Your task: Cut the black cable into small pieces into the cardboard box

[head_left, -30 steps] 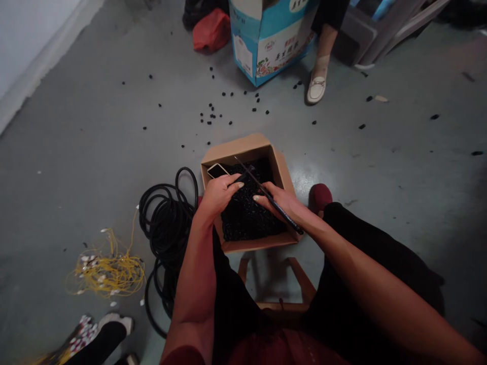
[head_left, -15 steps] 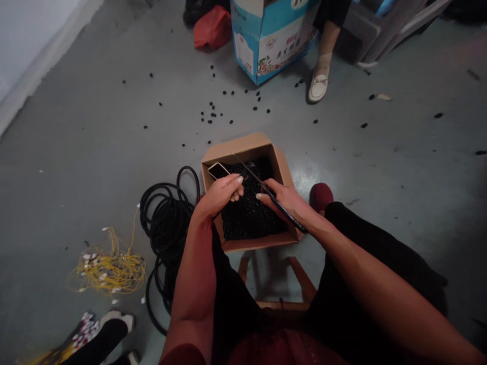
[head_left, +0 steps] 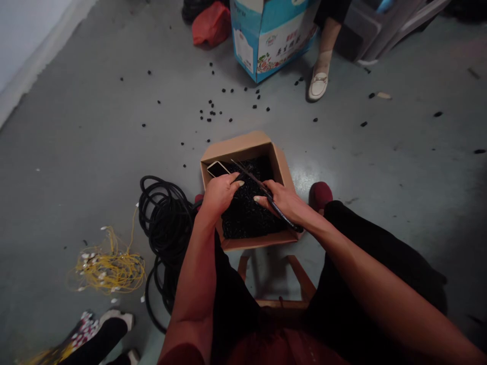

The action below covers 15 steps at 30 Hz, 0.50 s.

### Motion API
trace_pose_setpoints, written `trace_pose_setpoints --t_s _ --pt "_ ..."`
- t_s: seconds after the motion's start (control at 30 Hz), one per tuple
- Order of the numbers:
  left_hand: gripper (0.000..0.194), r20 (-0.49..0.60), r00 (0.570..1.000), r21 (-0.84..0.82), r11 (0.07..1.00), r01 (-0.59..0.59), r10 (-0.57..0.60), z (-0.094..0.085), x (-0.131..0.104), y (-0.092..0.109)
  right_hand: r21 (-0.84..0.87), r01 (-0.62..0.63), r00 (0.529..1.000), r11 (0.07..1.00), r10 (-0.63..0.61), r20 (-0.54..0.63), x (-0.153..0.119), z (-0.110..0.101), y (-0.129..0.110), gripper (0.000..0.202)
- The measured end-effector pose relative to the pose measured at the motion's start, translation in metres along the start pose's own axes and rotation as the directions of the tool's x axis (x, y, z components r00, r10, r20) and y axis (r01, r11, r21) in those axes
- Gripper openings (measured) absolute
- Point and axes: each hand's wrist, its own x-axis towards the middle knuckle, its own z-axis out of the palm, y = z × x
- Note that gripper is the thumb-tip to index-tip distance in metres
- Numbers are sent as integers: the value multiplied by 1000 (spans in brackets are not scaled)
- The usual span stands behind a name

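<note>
Over an open cardboard box (head_left: 238, 145), my left hand (head_left: 220, 192) is closed on a black hose. A short dark end shows beyond its fingertips. My right hand (head_left: 283, 200) grips a long thin cutting tool (head_left: 279, 210) with a dark handle and a narrow pointed blade. That blade slants up and left, its middle close to the hose end. Whether it touches the hose, I cannot tell. Many small black pieces (head_left: 251, 218) fill the box below both hands. To the left lies a coil of black hose (head_left: 163, 218), partly behind my left forearm.
A phone (head_left: 217, 169) rests in the box's far left corner. Small black bits (head_left: 212, 112) are scattered on the floor. Yellow wires (head_left: 114, 271) lie at left. Beyond stand a blue carton (head_left: 243, 45), a red bag (head_left: 211, 24) and another person's foot (head_left: 318, 86).
My left hand has turned, its fingers more tucked under. The coil's upper loop has dropped and shifted left. My right hand and the tool have barely moved.
</note>
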Motion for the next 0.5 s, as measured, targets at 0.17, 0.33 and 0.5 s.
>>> trace_pose_setpoints --t_s 0.17,0.33,0.5 --pt "31 -20 1000 213 977 14 -10 8 0 2 -22 -22 1000 1000 22 6 4 4 3 44" --pt "31 -67 998 164 986 28 -18 12 -1 0 -33 -13 1000 999 12 -18 4 4 1 38" --pt "31 -63 996 40 997 60 -57 11 -1 0 -44 -4 1000 999 3 -28 2 2 -2 33"
